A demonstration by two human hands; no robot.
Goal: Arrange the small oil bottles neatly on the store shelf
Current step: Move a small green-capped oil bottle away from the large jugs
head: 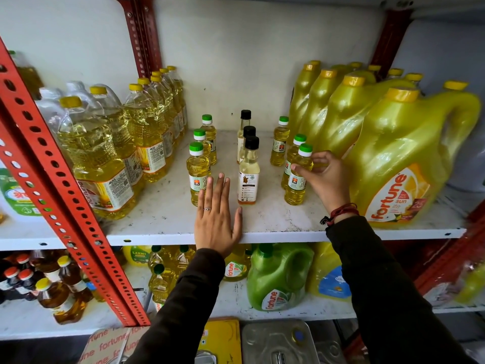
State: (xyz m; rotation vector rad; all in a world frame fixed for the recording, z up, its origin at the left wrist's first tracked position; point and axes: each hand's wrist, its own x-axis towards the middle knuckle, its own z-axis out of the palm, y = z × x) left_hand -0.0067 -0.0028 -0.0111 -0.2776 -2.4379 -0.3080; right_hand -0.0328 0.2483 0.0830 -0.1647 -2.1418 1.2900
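Green-capped oil bottle [298,177]: right hand [324,177] grip clamped on its shoulder. Left hand [217,222] flat, fingers spread, on shelf [275,219]. Jug [409,158] reads "fortune sun lite".

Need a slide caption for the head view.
Right hand grips a green-capped bottle; left hand rests flat on the shelf.

Bright, even light; warped, blurred edges.
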